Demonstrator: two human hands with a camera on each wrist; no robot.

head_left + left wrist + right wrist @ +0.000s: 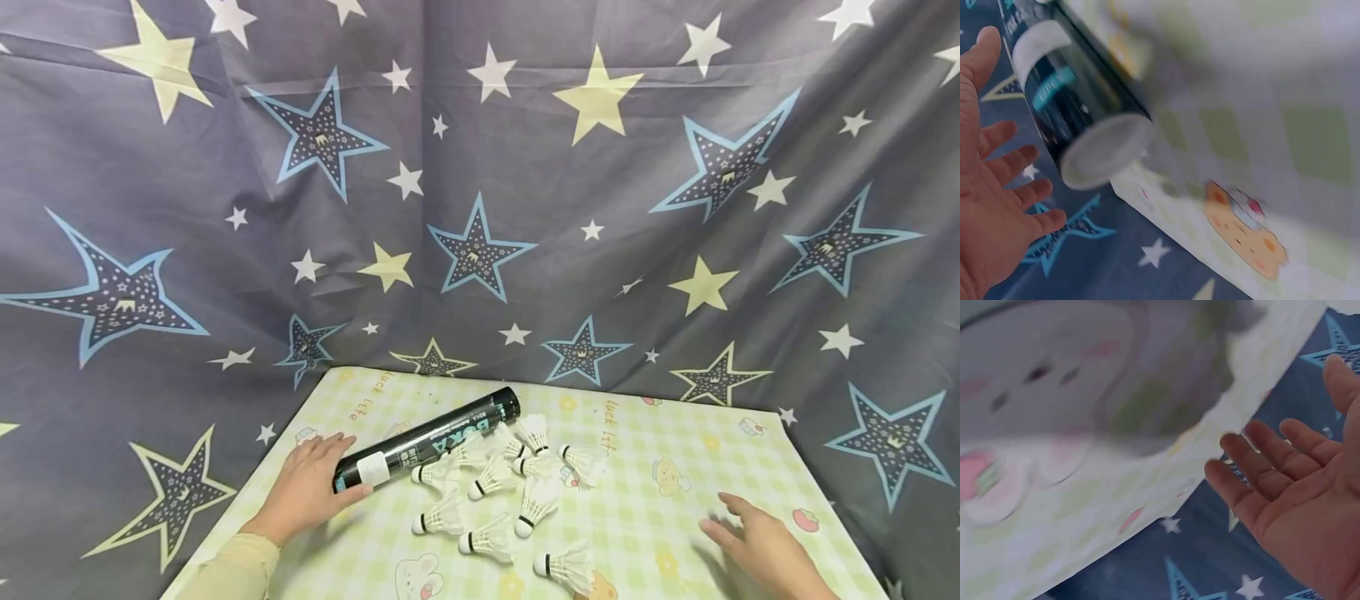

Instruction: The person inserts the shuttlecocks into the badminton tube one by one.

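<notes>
A black shuttlecock tube (pixel 431 437) with blue lettering and a white label lies slantwise across the left part of the table. My left hand (pixel 300 487) is beside its near left end, fingers spread and thumb out. In the left wrist view the tube's pale round end (pixel 1109 153) faces the camera, and a gap shows between it and the fingers (pixel 1013 165). Several white shuttlecocks (pixel 487 540) with black bands lie loose to the right of the tube, some against it. Off to the right, my right hand (pixel 765 542) hovers over the table, fingers extended and holding nothing.
A green and white checked cloth (pixel 637 533) with cartoon prints covers the table. Behind it and at both sides hangs a dark curtain (pixel 525 325) with stars, close to the table's edges.
</notes>
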